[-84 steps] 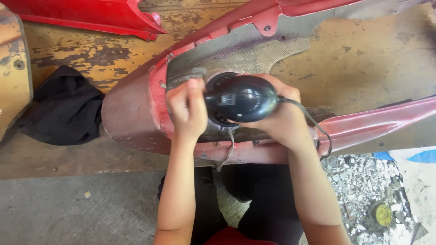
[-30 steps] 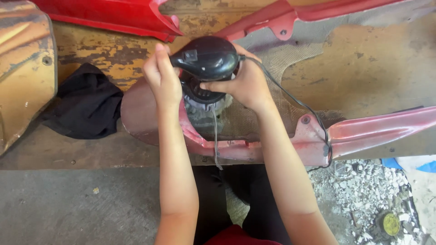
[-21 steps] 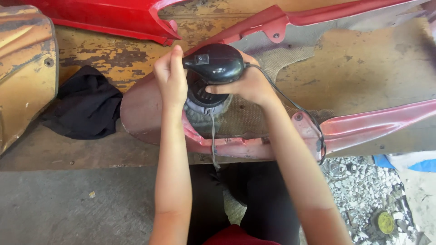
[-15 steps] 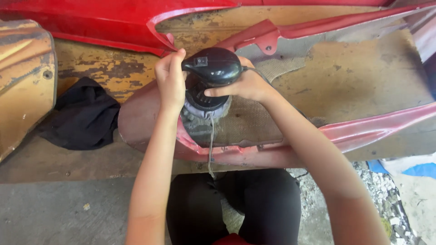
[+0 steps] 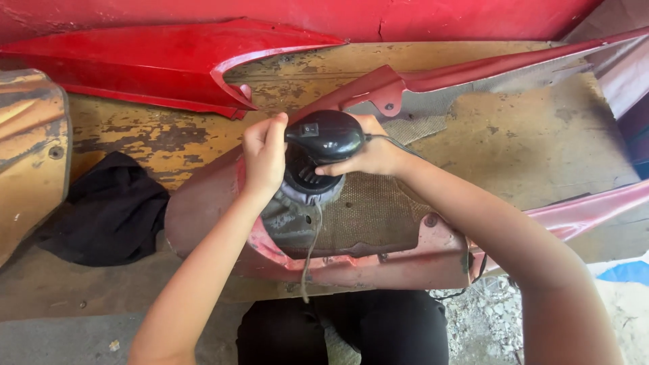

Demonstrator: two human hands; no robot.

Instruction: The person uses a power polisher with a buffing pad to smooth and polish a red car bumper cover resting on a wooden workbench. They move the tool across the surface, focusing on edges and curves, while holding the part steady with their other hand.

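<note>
A black round power sander (image 5: 318, 145) stands upright inside a curved, worn red body panel (image 5: 378, 260) that lies on a wooden board. My left hand (image 5: 265, 157) grips the sander's left side. Wrapped around its right side, near where the cord leaves, is my right hand (image 5: 368, 154). The sander's base presses on the panel's dull inner surface. A thin black cord (image 5: 405, 145) runs along my right arm and down over the panel's front edge.
A glossy red panel (image 5: 169, 64) lies at the back left, and another long red panel (image 5: 487, 64) stretches to the back right. A black cloth (image 5: 108, 209) sits at left beside a yellowish-brown panel (image 5: 30, 155). Gravel (image 5: 493, 318) is at lower right. My dark-trousered legs are below.
The view has shifted downward and left, so the back red panels show more. Both hands stay on the sander, which has moved a little along the panel's inner surface.
</note>
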